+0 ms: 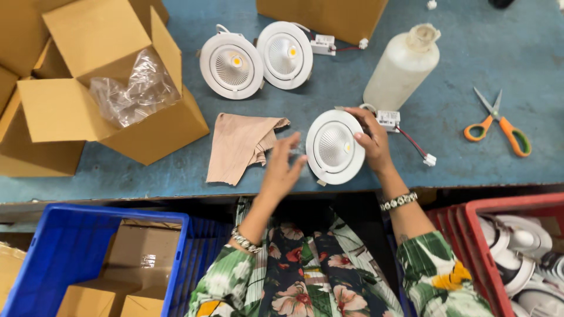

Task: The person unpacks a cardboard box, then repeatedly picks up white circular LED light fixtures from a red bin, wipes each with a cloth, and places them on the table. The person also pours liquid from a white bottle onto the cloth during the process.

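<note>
**Hands at a round white downlight on a blue bench**

A round white LED downlight (335, 147) lies flat between the two hands, lens facing up; being circular, it has no long axis, and its driver box (388, 120) trails off beyond the right hand. Three downlights sit on the bench in all: this one and two more (231, 64) (284, 54) farther out past the left hand (also face up). There is one pair of orange-handled scissors (498, 124), well off to the right, one white plastic bottle (402, 67), and one tan cloth (241, 145) just left of the left hand. The right hand (372, 140) curls over the lamp's far rim, fingers touching it. The left hand (283, 167) is open, fingers spread, just beside the near rim; contact cannot be told.
</note>
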